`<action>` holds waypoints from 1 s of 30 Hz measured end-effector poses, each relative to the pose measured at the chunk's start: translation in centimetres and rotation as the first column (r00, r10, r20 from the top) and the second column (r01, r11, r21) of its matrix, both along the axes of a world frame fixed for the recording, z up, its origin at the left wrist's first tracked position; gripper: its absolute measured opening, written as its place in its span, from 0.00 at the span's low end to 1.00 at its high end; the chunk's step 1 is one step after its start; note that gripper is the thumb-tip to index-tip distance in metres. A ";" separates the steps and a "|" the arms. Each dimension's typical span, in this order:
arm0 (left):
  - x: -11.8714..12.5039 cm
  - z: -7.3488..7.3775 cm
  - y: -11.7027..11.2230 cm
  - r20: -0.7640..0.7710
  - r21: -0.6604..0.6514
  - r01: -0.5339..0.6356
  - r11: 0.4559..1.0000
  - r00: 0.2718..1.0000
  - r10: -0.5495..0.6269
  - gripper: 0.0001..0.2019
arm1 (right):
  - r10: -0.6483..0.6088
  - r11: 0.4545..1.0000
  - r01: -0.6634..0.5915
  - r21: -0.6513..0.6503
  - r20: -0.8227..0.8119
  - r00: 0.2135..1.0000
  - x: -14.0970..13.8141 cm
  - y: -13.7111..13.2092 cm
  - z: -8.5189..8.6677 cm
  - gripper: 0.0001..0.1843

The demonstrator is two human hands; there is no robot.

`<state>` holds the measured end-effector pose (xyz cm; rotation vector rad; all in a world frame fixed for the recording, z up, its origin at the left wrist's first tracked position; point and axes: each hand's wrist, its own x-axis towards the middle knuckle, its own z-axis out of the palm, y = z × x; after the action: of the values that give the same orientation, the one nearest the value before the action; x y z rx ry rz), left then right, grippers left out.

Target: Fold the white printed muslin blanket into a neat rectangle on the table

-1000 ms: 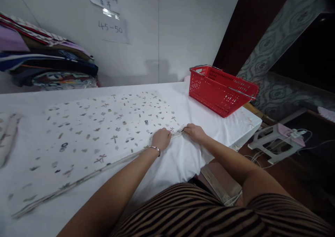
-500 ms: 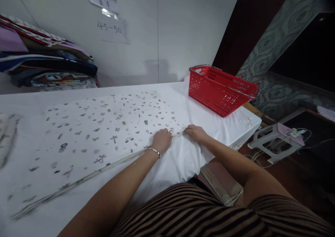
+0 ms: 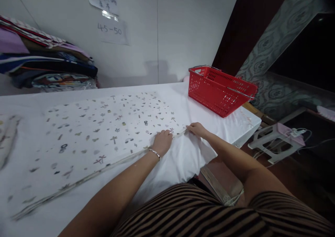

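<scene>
A white printed cloth [image 3: 104, 132], with small palm trees, birds and leaf shapes on it, lies spread on the table. Its near edge is a narrow band of stacked, folded layers that slants from lower left to my hands. My left hand [image 3: 162, 142], with a bracelet at the wrist, rests palm down on that edge, fingers laid over the fabric. Just to its right, my right hand [image 3: 197, 129] pinches the cloth's near right corner between thumb and fingers. The fingertips are partly hidden by the hand.
A red shopping basket [image 3: 220, 92] stands at the table's back right. Folded fabrics [image 3: 49, 64] are piled at the back left, and another patterned cloth [image 3: 9, 135] lies at the left edge. A white table cover [image 3: 172, 165] hangs in folds before me. A stool [image 3: 280, 139] stands at right.
My right hand has shifted slightly right and up, now pinching the corner more narrowly. My left hand has stayed in place, its fingers a little flatter.
</scene>
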<state>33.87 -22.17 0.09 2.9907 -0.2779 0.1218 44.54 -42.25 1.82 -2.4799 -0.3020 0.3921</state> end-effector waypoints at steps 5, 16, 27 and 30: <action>0.0 -0.1 0.0 0.018 0.006 0.006 1.000 1.000 -0.006 0.14 | -0.001 0.998 -0.003 -0.067 -0.063 0.998 0.6 0.5 0.4 0.16; -0.3 -0.1 0.3 0.047 0.008 0.034 0.999 0.998 -0.035 0.10 | -0.084 0.996 0.088 0.012 -0.196 0.977 1.0 1.8 0.9 0.10; -0.4 -0.3 0.3 0.079 0.023 0.049 0.999 0.996 -0.051 0.10 | -0.118 0.916 0.249 0.316 -0.380 0.917 0.7 1.7 0.2 0.09; -0.4 -0.3 0.3 0.088 0.003 0.049 0.999 0.995 -0.049 0.09 | -0.130 0.917 0.240 0.319 -0.330 0.935 0.7 1.7 0.2 0.10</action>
<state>33.49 -21.87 -0.21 2.9812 -0.3602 0.2493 45.28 -40.53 2.01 -2.0348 -0.0025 0.5740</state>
